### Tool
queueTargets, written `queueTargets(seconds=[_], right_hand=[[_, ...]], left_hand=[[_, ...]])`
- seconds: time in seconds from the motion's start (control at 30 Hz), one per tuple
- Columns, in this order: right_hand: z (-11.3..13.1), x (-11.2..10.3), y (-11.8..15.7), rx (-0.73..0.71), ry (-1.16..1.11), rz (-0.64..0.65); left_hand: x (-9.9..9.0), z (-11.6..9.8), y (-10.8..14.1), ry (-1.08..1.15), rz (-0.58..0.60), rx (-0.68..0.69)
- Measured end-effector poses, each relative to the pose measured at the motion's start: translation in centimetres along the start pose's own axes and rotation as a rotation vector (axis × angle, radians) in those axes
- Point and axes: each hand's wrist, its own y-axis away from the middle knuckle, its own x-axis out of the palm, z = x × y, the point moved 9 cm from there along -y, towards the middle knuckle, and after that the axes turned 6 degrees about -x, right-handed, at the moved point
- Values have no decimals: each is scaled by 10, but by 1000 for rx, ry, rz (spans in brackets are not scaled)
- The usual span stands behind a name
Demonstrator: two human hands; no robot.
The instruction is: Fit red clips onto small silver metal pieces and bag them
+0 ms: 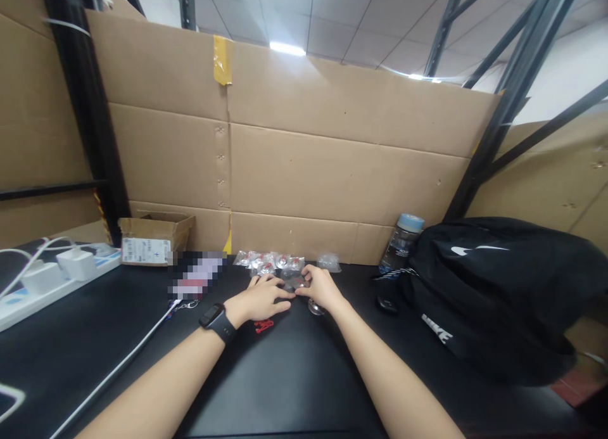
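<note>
Over the black table, my left hand lies palm down with its fingers spread, the fingertips at the edge of a small clear plastic bag. My right hand pinches the other side of this bag, thumb against fingers. Something reddish shows inside it, too small to make out. Just below my right hand rests a round shiny metal piece. Red cords lie below my left hand. Behind both hands is a row of several clear packets with silver and red contents.
Clear plastic bags lie by the cardboard wall. To the right stand a bottle and a black backpack, with a small black object before them. Leftward are a blurred phone-like item, a carton and a power strip.
</note>
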Motion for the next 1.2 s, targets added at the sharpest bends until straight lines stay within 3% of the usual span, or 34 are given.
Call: queueTargets(seconds=[0.3, 0.53, 0.7, 1.2], right_hand=[[4, 9, 2, -46, -104, 69], [23, 11, 2, -149, 16, 54], [24, 12, 3, -126, 54, 94], [40, -15, 22, -239, 54, 131]], left_hand=[[-5, -4, 2, 15, -2, -5], [-5, -5, 1, -20, 23, -11], [-5, -5, 3, -40, 36, -27], [0, 1, 4, -131, 69, -62]])
